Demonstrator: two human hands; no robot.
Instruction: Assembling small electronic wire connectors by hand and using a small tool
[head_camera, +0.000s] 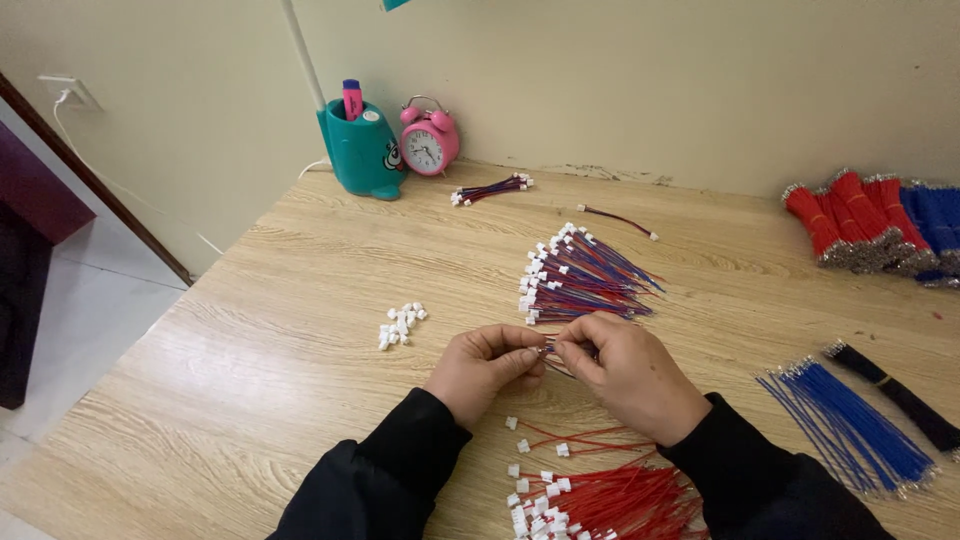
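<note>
My left hand (484, 367) and my right hand (625, 368) meet over the middle of the wooden table (280, 340). Both pinch a thin wire piece (551, 349) between their fingertips; its details are too small to make out. Just beyond my hands lies a fanned pile of red-and-blue wires with white connectors (575, 275). Below my hands, near the front edge, lies a pile of red wires with white connectors (590, 500). A small heap of loose white connectors (400, 324) sits to the left of my left hand.
A teal pen holder (362, 150) and a pink alarm clock (430, 140) stand against the wall. A small wire bundle (490, 189) and one wire pair (618, 220) lie behind. Red and blue wire bundles (875, 225), loose blue wires (850, 425) and a black bundle (895, 393) lie right.
</note>
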